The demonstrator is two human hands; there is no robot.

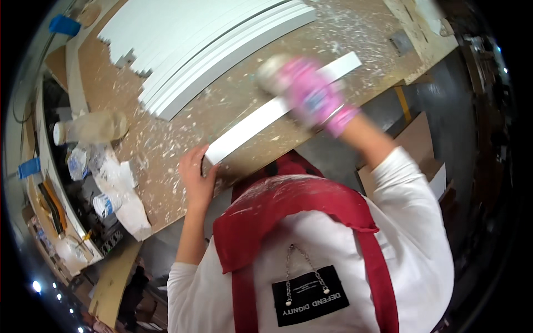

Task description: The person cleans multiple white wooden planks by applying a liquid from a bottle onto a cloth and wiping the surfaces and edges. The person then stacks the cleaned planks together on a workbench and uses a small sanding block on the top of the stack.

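Note:
A long white strip [252,129], like a piece of trim board, lies at a slant on the worn brown worktable in front of me. My bare left hand [198,173] grips its near left end, thumb on one side and fingers on the other. Across the strip's farther half is my right hand [311,91], in a pink glove and smeared by motion. A pale, whitish patch shows at its fingers; whether that is glove or a held thing is unclear. Beyond the strip lies a large stack of white strips [222,58], with uneven left ends.
Left of the stack lies a cloudy plastic jar [91,127], beside crumpled white paper [119,180] and a small white tub [104,205]. Orange-handled pliers [55,208] rest on a side shelf. A blue object [64,25] sits far left. Cardboard [413,141] stands beyond the table's right edge.

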